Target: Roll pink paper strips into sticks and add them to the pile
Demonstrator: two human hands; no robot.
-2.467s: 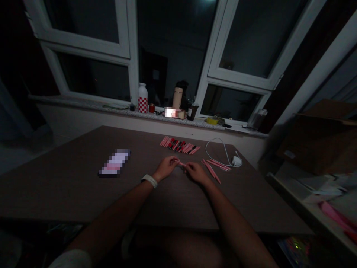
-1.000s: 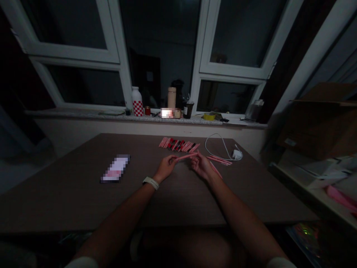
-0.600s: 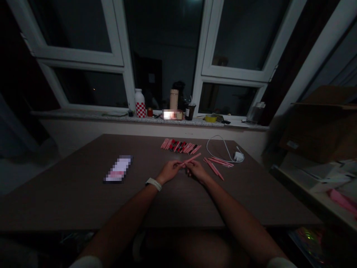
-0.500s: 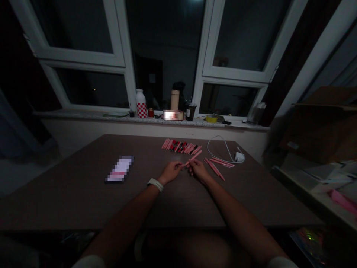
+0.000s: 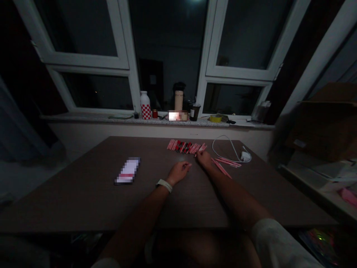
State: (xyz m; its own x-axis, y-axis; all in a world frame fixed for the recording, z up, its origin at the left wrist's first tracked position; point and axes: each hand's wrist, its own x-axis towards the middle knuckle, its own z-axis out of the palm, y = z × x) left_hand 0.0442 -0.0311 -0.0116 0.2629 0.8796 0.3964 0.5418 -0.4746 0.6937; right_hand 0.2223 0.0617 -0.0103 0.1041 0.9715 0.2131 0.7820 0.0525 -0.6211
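1. Fingertips of the right hand (image 5: 198, 153) are placed at the near right end of a row of pink-and-red sticks (image 5: 185, 147). Whether a stick is pinched there cannot be told, as the fingers are small and dim in view.
2. Nothing is held by the left hand (image 5: 178, 172), which is laid slightly curled on the tabletop (image 5: 83, 190), well short of the row and apart from the right hand. A white wristband (image 5: 164, 185) is worn on that wrist.
3. The row is laid across the far part of the tabletop, with its sticks side by side and slanted.
4. Loose pink sticks (image 5: 223, 167) are left to the right of the right hand, just beside its forearm.
5. A white charging cable (image 5: 223, 143) and its adapter (image 5: 245, 156) are coiled beyond them, at far right.
6. A pixelated flat object (image 5: 128, 170) is lying to the left. A red-checked white bottle (image 5: 145, 106) and a dark cup (image 5: 194, 112) are stood on the windowsill (image 5: 83, 118).
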